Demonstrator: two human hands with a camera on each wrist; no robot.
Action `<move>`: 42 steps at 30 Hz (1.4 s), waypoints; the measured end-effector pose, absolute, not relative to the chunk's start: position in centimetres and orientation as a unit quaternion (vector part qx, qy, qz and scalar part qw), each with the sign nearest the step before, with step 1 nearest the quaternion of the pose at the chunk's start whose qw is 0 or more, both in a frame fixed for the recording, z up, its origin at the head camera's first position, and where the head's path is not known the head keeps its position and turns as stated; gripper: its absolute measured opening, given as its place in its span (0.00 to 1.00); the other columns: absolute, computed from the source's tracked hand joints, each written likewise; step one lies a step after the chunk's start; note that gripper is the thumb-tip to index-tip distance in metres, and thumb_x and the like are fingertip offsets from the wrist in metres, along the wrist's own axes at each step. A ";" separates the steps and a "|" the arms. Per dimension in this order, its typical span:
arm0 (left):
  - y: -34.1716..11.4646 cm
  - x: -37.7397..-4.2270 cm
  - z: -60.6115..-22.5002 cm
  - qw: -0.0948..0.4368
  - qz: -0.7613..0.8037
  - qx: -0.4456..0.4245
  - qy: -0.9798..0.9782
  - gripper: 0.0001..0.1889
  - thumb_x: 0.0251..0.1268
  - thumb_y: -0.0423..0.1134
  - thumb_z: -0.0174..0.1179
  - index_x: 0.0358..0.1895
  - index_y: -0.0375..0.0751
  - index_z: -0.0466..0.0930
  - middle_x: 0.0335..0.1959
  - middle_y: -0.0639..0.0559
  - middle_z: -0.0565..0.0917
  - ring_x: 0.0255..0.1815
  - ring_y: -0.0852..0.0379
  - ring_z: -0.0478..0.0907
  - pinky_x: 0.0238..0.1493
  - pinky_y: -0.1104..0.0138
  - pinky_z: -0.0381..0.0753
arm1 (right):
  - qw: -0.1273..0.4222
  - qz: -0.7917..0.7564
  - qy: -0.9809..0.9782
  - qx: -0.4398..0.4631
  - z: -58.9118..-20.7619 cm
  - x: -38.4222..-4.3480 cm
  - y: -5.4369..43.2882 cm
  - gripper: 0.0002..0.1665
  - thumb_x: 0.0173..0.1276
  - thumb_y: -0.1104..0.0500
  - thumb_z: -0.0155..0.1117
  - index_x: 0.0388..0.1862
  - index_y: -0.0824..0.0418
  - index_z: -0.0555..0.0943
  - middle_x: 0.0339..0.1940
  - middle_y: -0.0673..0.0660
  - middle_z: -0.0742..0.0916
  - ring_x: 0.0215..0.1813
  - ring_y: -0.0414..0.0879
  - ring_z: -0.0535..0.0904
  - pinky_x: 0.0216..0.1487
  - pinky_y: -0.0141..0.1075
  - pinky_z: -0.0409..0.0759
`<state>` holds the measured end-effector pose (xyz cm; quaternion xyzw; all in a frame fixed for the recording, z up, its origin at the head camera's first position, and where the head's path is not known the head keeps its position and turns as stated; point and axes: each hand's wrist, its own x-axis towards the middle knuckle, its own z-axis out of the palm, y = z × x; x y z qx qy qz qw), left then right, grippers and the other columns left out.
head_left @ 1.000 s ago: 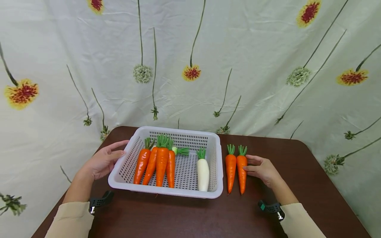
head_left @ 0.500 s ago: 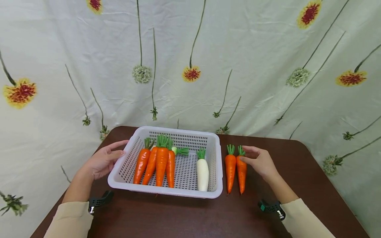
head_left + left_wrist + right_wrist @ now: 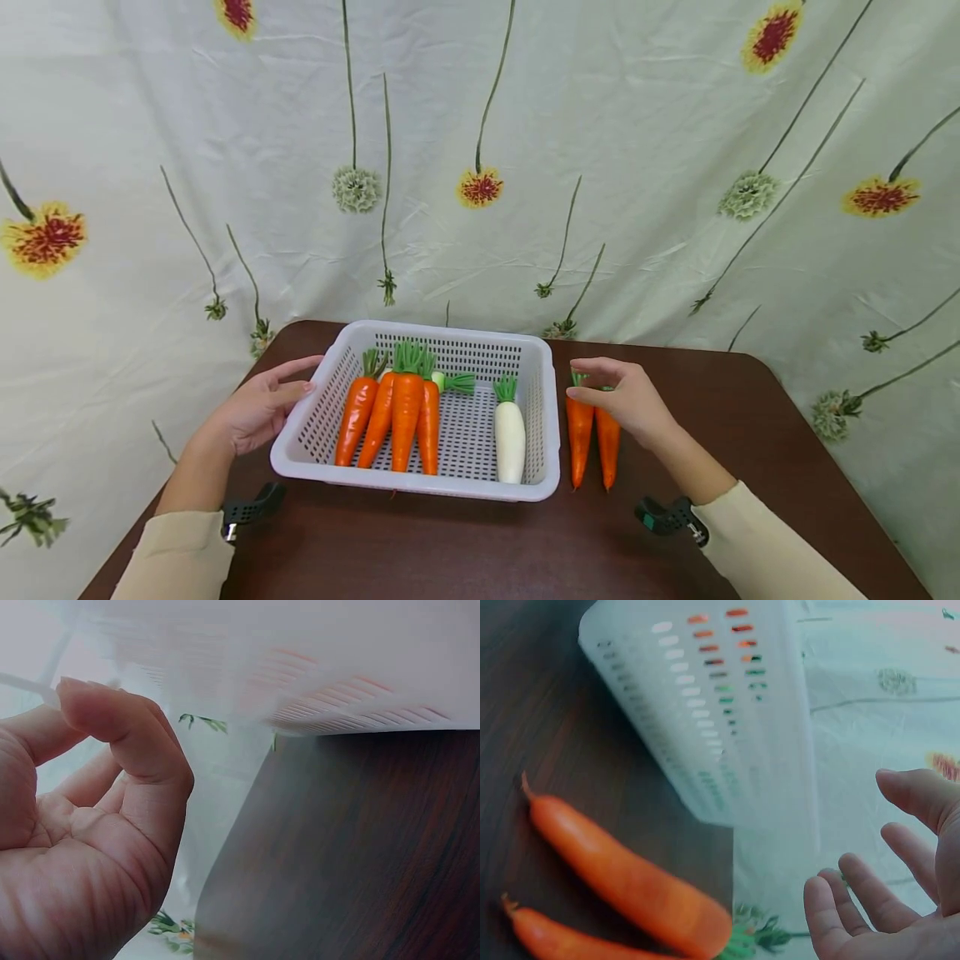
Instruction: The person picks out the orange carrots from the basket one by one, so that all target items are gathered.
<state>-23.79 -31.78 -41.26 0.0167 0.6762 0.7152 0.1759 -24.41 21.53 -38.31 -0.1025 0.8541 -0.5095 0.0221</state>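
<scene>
My left hand [image 3: 262, 408] holds the left rim of a white perforated plastic basket [image 3: 420, 483]; in the left wrist view its curled fingers [image 3: 150, 750] meet the rim. Inside the basket several orange carrots [image 3: 408, 417] with green tops lie bunched at the left, partly over another green-topped vegetable [image 3: 453, 382]. A white radish [image 3: 512, 442] lies at the right inside. Right of the basket, two more carrots [image 3: 580, 442] lie side by side on the table. My right hand [image 3: 626, 400] hovers over their tops, fingers apart and holding nothing, hiding part of the green.
The dark wooden table [image 3: 480, 542] has rounded far corners. A pale curtain [image 3: 645, 250] with a flower print hangs right behind it. Each wrist wears a black strap, the right strap [image 3: 671, 517] lying over the table.
My right hand has moved left and away from me, from beside the right-hand loose carrot to over both carrots' tops. The left hand and basket stay put.
</scene>
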 end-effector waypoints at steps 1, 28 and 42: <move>-31.8 -23.8 -41.3 0.175 0.716 0.017 0.675 0.34 0.80 0.38 0.53 0.82 0.48 0.49 0.51 0.60 0.87 0.50 0.54 0.88 0.51 0.47 0.88 | 0.026 -0.508 0.854 -0.106 -38.1 -24.4 21.2 0.30 0.64 0.53 0.77 0.64 0.56 0.83 0.65 0.62 0.85 0.60 0.54 0.83 0.56 0.39 0.83; -31.9 -23.9 -41.8 0.172 0.720 0.026 0.671 0.32 0.80 0.37 0.53 0.81 0.48 0.52 0.52 0.60 0.87 0.50 0.53 0.88 0.51 0.47 0.88 | 0.126 -0.515 0.826 -0.194 -36.4 -25.7 14.0 0.30 0.63 0.54 0.77 0.65 0.55 0.83 0.65 0.61 0.84 0.59 0.51 0.84 0.60 0.47 0.85; -31.9 -23.9 -41.8 0.173 0.721 0.034 0.671 0.32 0.81 0.36 0.52 0.81 0.47 0.51 0.52 0.59 0.87 0.50 0.54 0.88 0.50 0.48 0.88 | 0.169 -0.508 0.818 -0.212 -36.1 -26.9 9.8 0.29 0.62 0.54 0.78 0.64 0.50 0.84 0.62 0.54 0.86 0.58 0.49 0.85 0.57 0.42 0.86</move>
